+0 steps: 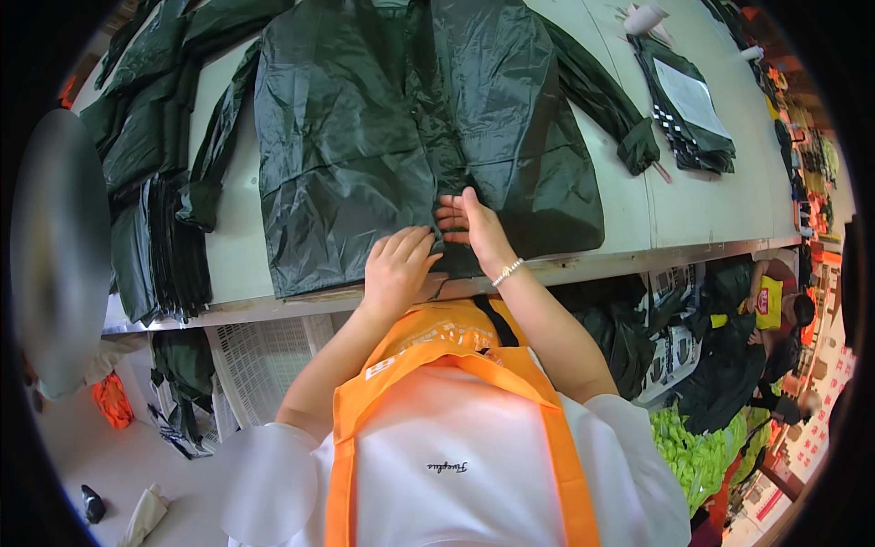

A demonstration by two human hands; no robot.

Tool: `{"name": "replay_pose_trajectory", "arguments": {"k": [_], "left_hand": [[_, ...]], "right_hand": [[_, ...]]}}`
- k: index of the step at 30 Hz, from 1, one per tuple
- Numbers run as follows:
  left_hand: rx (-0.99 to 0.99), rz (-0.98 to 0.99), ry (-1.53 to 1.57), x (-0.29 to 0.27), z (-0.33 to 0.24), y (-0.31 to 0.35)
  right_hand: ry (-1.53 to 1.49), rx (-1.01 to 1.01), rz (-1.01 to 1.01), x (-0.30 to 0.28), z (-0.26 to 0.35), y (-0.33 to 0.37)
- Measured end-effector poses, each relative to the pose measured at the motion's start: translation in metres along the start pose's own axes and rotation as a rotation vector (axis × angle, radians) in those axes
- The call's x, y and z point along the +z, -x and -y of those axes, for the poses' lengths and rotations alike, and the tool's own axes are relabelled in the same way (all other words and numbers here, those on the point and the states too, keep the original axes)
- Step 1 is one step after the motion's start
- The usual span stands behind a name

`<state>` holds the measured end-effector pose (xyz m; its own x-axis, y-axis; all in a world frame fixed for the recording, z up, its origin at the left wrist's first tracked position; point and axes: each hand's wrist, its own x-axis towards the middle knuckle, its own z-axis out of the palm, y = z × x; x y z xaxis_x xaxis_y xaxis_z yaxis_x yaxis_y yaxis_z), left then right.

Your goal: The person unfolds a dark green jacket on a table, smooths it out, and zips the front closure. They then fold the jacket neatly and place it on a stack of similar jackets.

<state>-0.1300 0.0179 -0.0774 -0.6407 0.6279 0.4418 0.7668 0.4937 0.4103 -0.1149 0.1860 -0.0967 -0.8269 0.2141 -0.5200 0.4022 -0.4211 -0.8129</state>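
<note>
A dark green-black, shiny jacket (342, 118) lies spread on the pale table with its hem toward me and both sleeves out to the sides. At the front opening, my left hand (397, 269) has its fingers bent over the lower corner of the left panel, pinching the fabric near the hem. Just to its right, my right hand (478, 232) is open, fingers stretched toward the left and thumb up, at the edge of the opening. A beaded bracelet (508, 273) circles my right wrist. The undersides of the left fingertips are hidden.
Stacked dark garments (159, 246) lie on the left of the table (629, 214). At the far right are a folded bundle with a paper sheet (688, 96) and a white thread cone (645, 18). Below the table edge stand a white plastic crate (264, 360) and dark bags. Another person (775, 292) is at the right.
</note>
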Motion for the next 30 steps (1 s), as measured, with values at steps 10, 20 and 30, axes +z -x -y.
{"name": "replay_pose_trajectory", "arguments": {"k": [10, 20, 30], "left_hand": [[-0.780, 0.380, 0.928, 0.000, -0.013, 0.062], [-1.421, -0.299, 2.088, 0.065, 0.039, 0.035], [-1.289, 0.013, 1.855, 0.053, 0.051, 0.048]], "right_hand": [[-0.072, 0.035, -0.016, 0.014, 0.000, -0.014], [0.746, -0.734, -0.294, 0.012, -0.010, -0.014], [0.586, -0.323, -0.202, 0.016, -0.027, -0.016]]}}
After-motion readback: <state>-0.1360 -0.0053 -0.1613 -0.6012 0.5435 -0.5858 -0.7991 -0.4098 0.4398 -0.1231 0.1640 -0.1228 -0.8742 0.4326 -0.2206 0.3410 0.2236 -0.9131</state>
